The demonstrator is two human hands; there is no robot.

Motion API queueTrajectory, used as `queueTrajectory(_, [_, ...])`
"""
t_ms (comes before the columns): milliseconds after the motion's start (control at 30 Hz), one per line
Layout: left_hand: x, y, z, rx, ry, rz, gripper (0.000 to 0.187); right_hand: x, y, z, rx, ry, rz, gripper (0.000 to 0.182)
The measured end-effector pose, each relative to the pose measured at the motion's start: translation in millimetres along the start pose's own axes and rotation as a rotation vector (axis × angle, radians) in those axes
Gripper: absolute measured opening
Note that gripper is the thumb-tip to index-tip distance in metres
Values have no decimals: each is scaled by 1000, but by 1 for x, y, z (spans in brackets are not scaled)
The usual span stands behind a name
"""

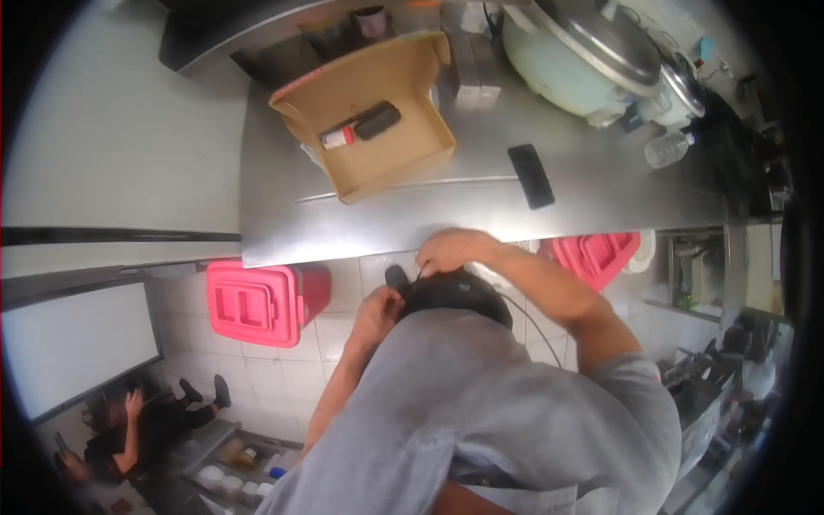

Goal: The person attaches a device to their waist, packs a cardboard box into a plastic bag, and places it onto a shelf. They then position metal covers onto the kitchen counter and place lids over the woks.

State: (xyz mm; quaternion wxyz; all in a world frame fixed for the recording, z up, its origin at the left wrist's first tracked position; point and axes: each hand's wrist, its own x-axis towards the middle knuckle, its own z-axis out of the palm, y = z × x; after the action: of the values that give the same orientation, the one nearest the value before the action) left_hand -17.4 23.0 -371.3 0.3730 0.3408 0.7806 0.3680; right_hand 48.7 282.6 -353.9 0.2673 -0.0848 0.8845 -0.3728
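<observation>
Right hand [448,251]: pinching thin black cord [421,273]. Left hand [378,312]: fingertips together beside black item [459,294], contents unclear. Phone [531,176] on counter [386,225], beyond hands.

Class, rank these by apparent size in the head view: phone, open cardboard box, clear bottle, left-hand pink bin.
1. Open cardboard box
2. Left-hand pink bin
3. Phone and clear bottle: too alike to rank

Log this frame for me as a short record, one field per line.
Left hand: at the dark clothing by the waist; grip unclear
Right hand: near the left, fingers bent; grip unclear
Counter: open cardboard box, black phone, plastic bottle, large cooker
In box: dark object, red-and-white item
Floor: two pink lidded bins
Background: another person, lower left
</observation>
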Motion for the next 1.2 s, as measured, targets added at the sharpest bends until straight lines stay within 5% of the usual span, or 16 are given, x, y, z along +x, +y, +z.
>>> queueTrajectory(133, [-1, 4, -3, -11, 0, 50, 11, -73, 49, 6, 76, 183, 179, 29])
queueTrajectory(233, [0, 1, -2, -5, -26, 13, 11, -123, 81, 40, 321, -41, 397, 32])
queueTrajectory(367, [5, 4, -3, -16, -63, -7, 11, -182, 81, 118, 577, 25, 491, 28])
queueTrajectory(433, [6, 5, -2, -26, -91, -35, 12, -203, 45, 120, 703, -35, 708, 24])
queueTrajectory(633, [18, -1, -6, 47, -231, 32, 15, -267, 96, 203, 353, -333, 660, 27])
queueTrajectory(667, [21, 1, -8, 54, -281, 33, 16, -249, 84, 184, 226, -15, 880, 32])
queueTrajectory(733, [30, 6, -6, 70, -346, -4, 19, -213, 38, 125, 348, 565, 644, 42])
queueTrajectory(767, [33, 9, -4, 80, -378, -25, 20, -194, 28, 112, 542, 534, 605, 47])
queueTrajectory(867, [42, 26, 1, 134, -382, 24, 24, -172, 28, 135, 436, 386, 438, 47])
queueTrajectory(967, [57, 20, 5, 257, -457, 130, 27, -182, -4, 133, 467, 325, 588, 38])
queueTrajectory(1100, [73, 19, -3, 300, -543, 223, 27, -171, -17, 159, 250, 628, 581, 19])
queueTrajectory(1200, [80, 14, -6, 314, -580, 246, 26, -175, -27, 149, 294, 843, 490, 22])
